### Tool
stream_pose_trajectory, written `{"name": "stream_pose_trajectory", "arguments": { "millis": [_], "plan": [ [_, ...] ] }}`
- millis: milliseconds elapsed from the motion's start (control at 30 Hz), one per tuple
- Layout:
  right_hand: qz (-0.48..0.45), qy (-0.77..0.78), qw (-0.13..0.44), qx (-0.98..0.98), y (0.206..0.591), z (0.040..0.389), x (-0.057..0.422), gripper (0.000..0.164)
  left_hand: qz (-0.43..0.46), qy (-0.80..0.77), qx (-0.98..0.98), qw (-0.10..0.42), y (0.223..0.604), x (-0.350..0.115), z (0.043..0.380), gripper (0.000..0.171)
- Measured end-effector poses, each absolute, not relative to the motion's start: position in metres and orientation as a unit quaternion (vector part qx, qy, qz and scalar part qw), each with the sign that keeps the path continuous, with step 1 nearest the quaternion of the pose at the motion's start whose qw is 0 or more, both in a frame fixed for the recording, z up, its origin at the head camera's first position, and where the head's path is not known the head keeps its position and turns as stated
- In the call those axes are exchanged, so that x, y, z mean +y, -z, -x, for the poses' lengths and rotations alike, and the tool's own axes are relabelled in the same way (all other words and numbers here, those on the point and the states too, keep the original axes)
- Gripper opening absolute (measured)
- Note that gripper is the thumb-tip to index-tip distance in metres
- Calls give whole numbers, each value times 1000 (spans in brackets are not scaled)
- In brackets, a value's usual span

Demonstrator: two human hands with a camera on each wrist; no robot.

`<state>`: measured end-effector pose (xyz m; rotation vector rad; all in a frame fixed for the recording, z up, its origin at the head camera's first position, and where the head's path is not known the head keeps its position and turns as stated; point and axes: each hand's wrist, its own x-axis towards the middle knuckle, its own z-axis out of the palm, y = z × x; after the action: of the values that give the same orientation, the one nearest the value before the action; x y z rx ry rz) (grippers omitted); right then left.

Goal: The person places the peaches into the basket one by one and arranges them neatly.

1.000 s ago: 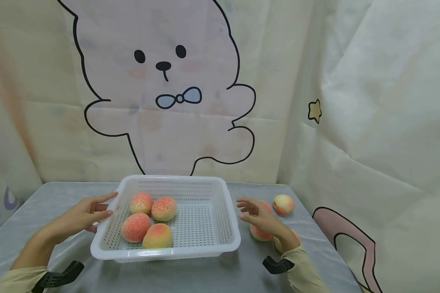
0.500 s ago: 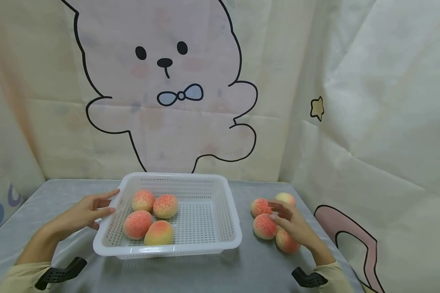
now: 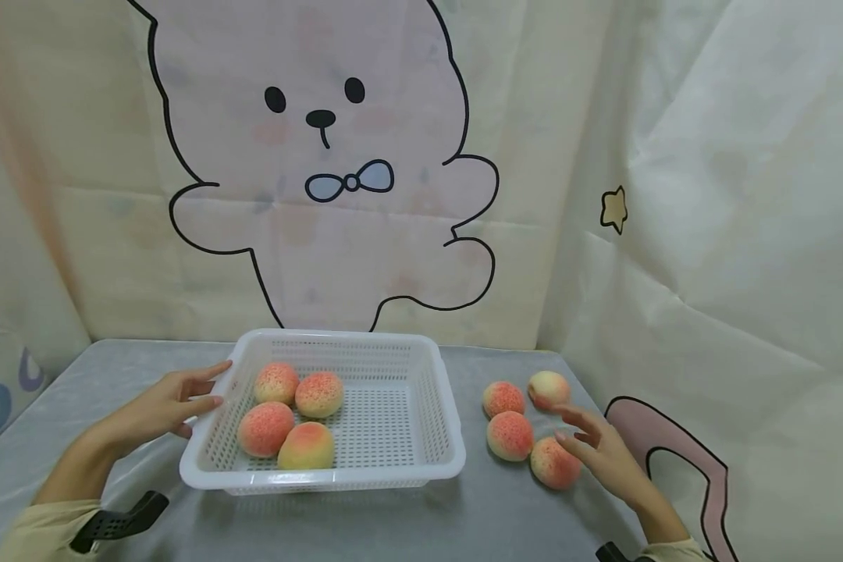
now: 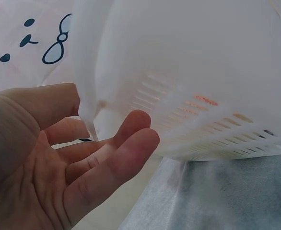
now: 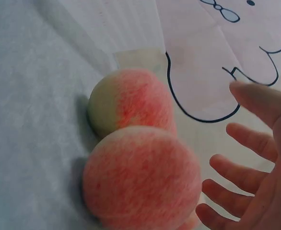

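Hovering beside the loose fruit, our right hand (image 3: 604,453) is holding nothing; its fingers are standing spread, with the thumb pointing inward. Our left hand (image 3: 156,411) is resting relaxed fingers and thumb against the rim of the white basket (image 3: 337,478), apparently steadying it rather than clamping it.

Just inward of the right hand, partly behind its thumb in the head view, a mottled peach (image 3: 552,464) is lying on the desk (image 3: 365,535); we are not seeing clearly whether the thumb is touching it. Ahead of those fingertips a pale peach (image 3: 548,388) is sitting, and further toward the left hand a red peach (image 3: 510,436) and a speckled peach (image 3: 503,398) are lying near each other.

Between our hands the basket is standing, with four gathered peaches (image 3: 263,430) clustering toward the left hand and bare floor showing toward the right.

We are probably working on the pick-up step of moving peaches into the basket. The coming move is likely calling for closing the right hand around one loose peach without nudging its neighbours, while the left hand is bracing the rim.
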<state>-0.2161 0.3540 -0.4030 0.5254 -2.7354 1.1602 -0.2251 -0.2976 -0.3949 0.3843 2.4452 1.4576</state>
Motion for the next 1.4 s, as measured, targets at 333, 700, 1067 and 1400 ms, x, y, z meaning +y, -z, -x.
{"name": "stream_pose_trajectory", "arguments": {
  "millis": [333, 700, 1067, 1400],
  "plan": [
    [-217, -459, -50, -860, 423, 213, 382, 52, -124, -495, 850, 132, 393, -297, 224, 80],
    [-195, -495, -202, -822, 434, 223, 405, 64, -125, -505, 843, 137, 393, -298, 224, 79],
    [-177, -479, -227, -829, 432, 229, 405, 64, -130, -507, 841, 134, 393, -298, 225, 78],
    [-201, -493, -218, -818, 432, 229, 405, 61, -124, -510, 840, 133, 394, -296, 225, 79]
  ]
}}
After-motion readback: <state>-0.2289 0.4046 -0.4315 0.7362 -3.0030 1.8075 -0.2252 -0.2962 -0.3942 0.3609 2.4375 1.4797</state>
